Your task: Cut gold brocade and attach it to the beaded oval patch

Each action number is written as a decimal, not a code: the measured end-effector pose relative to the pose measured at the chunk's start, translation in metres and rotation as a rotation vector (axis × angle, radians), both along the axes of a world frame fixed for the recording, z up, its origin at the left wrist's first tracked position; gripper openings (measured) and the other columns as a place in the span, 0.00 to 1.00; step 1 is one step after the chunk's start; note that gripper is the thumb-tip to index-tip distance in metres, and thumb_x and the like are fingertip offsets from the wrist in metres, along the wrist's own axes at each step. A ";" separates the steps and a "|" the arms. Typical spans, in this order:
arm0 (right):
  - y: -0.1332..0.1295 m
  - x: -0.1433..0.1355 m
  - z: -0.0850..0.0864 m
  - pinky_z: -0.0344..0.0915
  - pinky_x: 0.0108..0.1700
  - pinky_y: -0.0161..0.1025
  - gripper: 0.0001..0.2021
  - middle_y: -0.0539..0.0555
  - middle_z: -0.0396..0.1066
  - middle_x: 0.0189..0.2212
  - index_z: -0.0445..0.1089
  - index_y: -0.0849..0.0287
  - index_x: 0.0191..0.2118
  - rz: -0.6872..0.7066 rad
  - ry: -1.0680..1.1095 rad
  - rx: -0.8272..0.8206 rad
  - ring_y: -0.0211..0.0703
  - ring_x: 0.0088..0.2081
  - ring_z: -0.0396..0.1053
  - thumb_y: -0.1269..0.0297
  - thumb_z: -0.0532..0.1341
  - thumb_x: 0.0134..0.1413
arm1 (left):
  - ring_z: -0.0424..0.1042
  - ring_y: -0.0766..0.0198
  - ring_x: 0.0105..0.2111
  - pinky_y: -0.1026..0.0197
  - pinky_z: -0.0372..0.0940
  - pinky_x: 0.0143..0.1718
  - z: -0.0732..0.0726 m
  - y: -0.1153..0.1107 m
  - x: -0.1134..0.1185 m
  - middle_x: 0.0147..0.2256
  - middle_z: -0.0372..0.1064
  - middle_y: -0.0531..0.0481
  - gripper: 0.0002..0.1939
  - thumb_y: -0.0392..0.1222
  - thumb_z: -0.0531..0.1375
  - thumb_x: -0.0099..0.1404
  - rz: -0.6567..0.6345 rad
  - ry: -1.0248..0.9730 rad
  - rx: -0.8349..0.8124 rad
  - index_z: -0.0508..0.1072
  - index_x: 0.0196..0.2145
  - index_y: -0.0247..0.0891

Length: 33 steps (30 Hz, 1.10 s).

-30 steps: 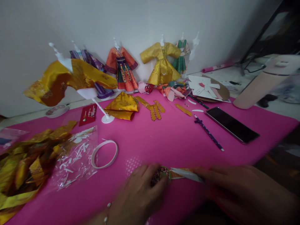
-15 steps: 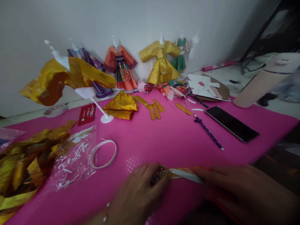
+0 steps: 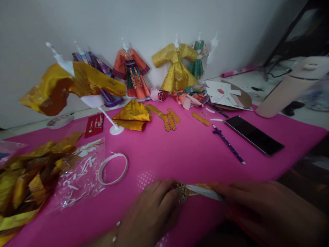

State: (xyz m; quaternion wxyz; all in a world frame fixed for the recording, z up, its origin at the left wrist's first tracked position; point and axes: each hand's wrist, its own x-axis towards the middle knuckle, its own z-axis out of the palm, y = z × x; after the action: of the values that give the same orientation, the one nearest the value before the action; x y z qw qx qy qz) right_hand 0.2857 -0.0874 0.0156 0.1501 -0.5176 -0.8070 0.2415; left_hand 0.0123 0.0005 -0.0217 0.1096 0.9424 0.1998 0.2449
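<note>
My left hand [image 3: 154, 209] rests low at the table's middle, fingers curled and closed over a small round piece with a dark green, pink-dotted pattern [image 3: 184, 192]. Most of that piece is hidden under the fingers. From the right comes my right hand [image 3: 269, 206], blurred and closed around scissors; a pale blade [image 3: 204, 192] points left toward the patterned piece, and a dim red handle shows under the palm. Along the blade lies a narrow orange-gold strip [image 3: 205, 186], its right end by my right fingertips.
On the pink mat [image 3: 164, 157] are a white tape ring [image 3: 113, 168], a plastic bag of white scraps [image 3: 82, 171], gold fabric scraps [image 3: 20, 178], a purple pencil [image 3: 228, 144] and a phone [image 3: 254, 135]. Small dressed stands, including a yellow robe [image 3: 177, 65], line the wall. A bottle [image 3: 285, 89] leans right.
My left fingers have shifted slightly, uncovering more of the round patterned piece's right edge. The right hand and scissors look almost unmoved.
</note>
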 end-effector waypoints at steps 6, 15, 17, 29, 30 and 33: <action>0.002 -0.007 0.002 0.76 0.34 0.34 0.31 0.51 0.78 0.47 0.61 0.49 0.65 0.031 -0.014 0.055 0.44 0.37 0.79 0.74 0.58 0.56 | 0.75 0.56 0.40 0.54 0.76 0.39 0.001 0.000 0.000 0.45 0.74 0.40 0.07 0.33 0.57 0.70 -0.014 -0.018 -0.017 0.69 0.46 0.35; 0.001 -0.009 0.002 0.77 0.30 0.39 0.33 0.51 0.78 0.47 0.59 0.47 0.66 0.032 -0.049 0.090 0.50 0.36 0.80 0.70 0.59 0.54 | 0.75 0.57 0.39 0.56 0.75 0.38 0.003 -0.001 -0.002 0.47 0.74 0.42 0.04 0.34 0.55 0.72 -0.018 0.001 0.018 0.70 0.41 0.37; 0.001 -0.010 0.002 0.77 0.30 0.39 0.33 0.51 0.78 0.47 0.59 0.47 0.66 0.026 -0.026 0.099 0.50 0.36 0.80 0.70 0.60 0.53 | 0.75 0.57 0.40 0.57 0.75 0.38 0.004 -0.001 -0.002 0.48 0.73 0.42 0.05 0.34 0.56 0.71 -0.018 0.006 0.014 0.70 0.43 0.37; -0.001 -0.009 0.000 0.76 0.27 0.38 0.31 0.51 0.79 0.46 0.64 0.47 0.63 0.015 -0.026 0.085 0.51 0.36 0.80 0.71 0.59 0.52 | 0.76 0.58 0.40 0.57 0.75 0.39 0.001 0.000 -0.003 0.48 0.74 0.41 0.06 0.34 0.56 0.71 -0.026 0.007 0.003 0.71 0.45 0.37; -0.001 -0.009 0.000 0.76 0.27 0.37 0.31 0.51 0.79 0.46 0.64 0.47 0.64 0.021 -0.029 0.081 0.50 0.37 0.80 0.71 0.59 0.53 | 0.76 0.58 0.40 0.57 0.75 0.39 0.000 0.000 -0.002 0.47 0.74 0.41 0.07 0.35 0.56 0.71 -0.029 -0.001 0.001 0.71 0.46 0.36; -0.001 -0.008 -0.001 0.77 0.28 0.37 0.33 0.51 0.79 0.45 0.62 0.48 0.65 0.023 -0.047 0.065 0.50 0.39 0.80 0.73 0.57 0.53 | 0.75 0.57 0.41 0.57 0.75 0.41 0.000 -0.001 -0.003 0.47 0.74 0.40 0.10 0.35 0.56 0.72 -0.038 -0.019 0.008 0.71 0.49 0.34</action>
State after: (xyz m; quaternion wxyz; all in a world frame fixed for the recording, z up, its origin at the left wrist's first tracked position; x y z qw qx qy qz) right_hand 0.2774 -0.0887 0.0148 0.1450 -0.5086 -0.8237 0.2048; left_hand 0.0096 -0.0005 -0.0222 0.1123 0.9441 0.1799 0.2524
